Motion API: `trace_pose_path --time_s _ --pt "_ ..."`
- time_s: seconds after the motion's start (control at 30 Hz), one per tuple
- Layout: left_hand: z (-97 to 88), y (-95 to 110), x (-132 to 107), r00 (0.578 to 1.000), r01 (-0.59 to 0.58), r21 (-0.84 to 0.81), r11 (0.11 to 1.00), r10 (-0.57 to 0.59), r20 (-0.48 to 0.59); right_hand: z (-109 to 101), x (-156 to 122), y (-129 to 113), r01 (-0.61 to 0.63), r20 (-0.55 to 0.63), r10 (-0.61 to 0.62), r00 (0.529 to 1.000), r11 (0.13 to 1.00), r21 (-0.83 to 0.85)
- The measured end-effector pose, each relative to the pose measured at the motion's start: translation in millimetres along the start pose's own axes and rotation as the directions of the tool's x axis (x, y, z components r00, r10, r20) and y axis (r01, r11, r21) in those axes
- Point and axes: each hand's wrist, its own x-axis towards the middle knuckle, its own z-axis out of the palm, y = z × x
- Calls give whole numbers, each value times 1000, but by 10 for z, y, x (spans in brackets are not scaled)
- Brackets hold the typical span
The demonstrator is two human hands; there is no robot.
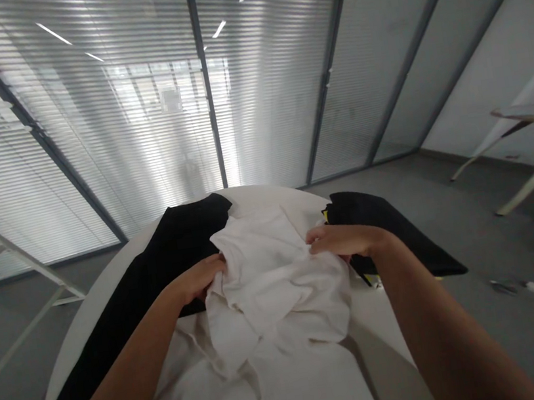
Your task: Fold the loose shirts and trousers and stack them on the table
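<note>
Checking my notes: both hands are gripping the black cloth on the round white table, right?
No: the head view shows the left hand and right hand gripping the crumpled white cloth, not the black cloth, on the round white table.

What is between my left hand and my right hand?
In the head view, bunched white cloth fills the stretch between the left hand and the right hand, and both hands touch it.

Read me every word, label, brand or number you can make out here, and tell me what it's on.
No readable text on the white garment or the black garment.
Yellow patch at the black garment's edge: too small to read.
Blurred square on the window blinds: unreadable.
</note>
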Motion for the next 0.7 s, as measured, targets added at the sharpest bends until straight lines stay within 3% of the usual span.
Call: trace_pose_path --time_s 0.07,0.13,0.27,0.37,0.53,0.7 --pt "-23 59 88 997 69 133 989 -70 7 37 117 34 -9 -36 6 999 994 -105" --pt "-48 133 213 995 86 294 952 -69 -68 63 248 84 17 -86 -35 996 979 -202" --pt "-60 275 493 970 -31 511 859 149 -191 57 440 159 161 -201 -231 952 936 -313" --pt "-14 359 644 957 -106 483 869 221 -188 4 522 106 200 -211 -305 929 891 -407" --pt "61 380 807 968 -158 279 947 204 -144 -68 806 -153 363 -34 -420 907 821 -442" --pt "28 244 865 969 -157 51 986 164 -185 67 1345 -289 408 -141 -513 847 796 -447"
